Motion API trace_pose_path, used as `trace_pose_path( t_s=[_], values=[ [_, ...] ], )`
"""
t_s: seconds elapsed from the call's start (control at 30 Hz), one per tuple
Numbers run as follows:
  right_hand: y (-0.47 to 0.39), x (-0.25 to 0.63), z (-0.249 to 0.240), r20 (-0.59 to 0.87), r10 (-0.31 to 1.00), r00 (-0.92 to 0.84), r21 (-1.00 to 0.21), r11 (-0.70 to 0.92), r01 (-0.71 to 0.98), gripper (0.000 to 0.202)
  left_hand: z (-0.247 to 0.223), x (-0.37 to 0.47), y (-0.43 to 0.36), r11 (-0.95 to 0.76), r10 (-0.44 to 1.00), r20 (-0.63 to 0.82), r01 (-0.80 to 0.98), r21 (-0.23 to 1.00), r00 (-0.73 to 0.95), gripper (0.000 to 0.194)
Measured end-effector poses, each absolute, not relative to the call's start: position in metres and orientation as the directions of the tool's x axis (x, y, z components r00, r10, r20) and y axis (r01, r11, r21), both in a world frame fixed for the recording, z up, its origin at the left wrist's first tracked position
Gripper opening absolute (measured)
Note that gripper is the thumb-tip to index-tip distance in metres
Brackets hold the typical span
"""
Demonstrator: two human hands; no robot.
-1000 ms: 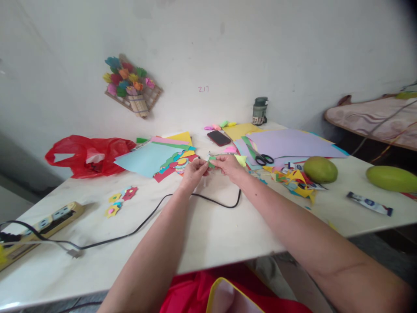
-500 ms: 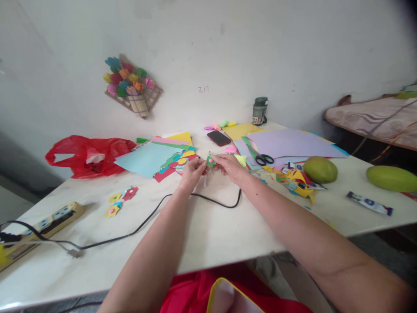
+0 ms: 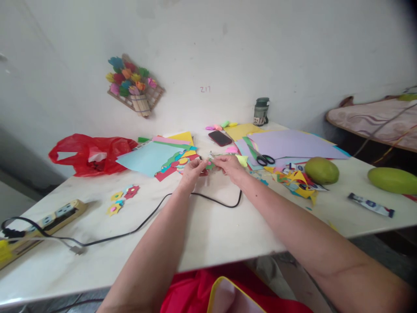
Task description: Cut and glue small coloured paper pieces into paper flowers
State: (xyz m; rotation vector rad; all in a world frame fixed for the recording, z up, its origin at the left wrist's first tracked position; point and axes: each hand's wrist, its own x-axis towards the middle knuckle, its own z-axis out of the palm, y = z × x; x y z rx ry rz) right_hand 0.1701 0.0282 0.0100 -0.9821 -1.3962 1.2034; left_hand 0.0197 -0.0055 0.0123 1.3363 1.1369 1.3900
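Between my two hands is a small green paper flower [image 3: 210, 166] with a pink round centre, partly covered by my fingers. My left hand [image 3: 193, 172] is closed on its left side, thumb near the pink centre. My right hand [image 3: 230, 167] pinches it from the right. Just left of my left hand lie coloured paper scraps with wavy edges [image 3: 174, 162]. Finished-looking paper flowers in yellow and red [image 3: 131, 191] rest farther left on the table. Scissors [image 3: 264, 159] with black handles lie right of my right hand.
A black cable [image 3: 156, 210] crosses the white table from a power strip [image 3: 48, 226]. A red plastic bag [image 3: 74, 150], coloured sheets [image 3: 286, 143], a phone [image 3: 220, 138], a bottle [image 3: 261, 112], paper offcuts [image 3: 298, 184], green mangoes [image 3: 322, 170] and a glue tube [image 3: 370, 205] lie around.
The green paper flower has tilted or been lowered slightly, and my left fingers now cover more of it. Both hands stay in nearly the same place; the view has shifted slightly.
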Motion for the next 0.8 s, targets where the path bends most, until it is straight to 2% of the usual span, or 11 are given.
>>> trace_pose_path(
  t_s=[0.4, 0.57, 0.8],
  values=[
    [0.024, 0.169, 0.011, 0.149, 0.961, -0.232, -0.989, 0.143, -0.04, 0.018, 0.014, 0.021, -0.005, -0.198, 0.98, 0.198, 0.0, 0.98, -0.006, 0.047],
    [0.018, 0.17, 0.016, 0.108, 0.967, -0.231, -0.994, 0.099, -0.047, 0.023, 0.012, 0.019, -0.003, -0.227, 0.973, 0.226, -0.026, 0.974, -0.039, 0.046],
    [0.016, 0.169, 0.016, 0.102, 0.964, -0.245, -0.993, 0.085, -0.081, 0.021, 0.012, 0.018, -0.003, -0.24, 0.968, 0.235, -0.048, 0.97, -0.091, 0.047]
  ],
)
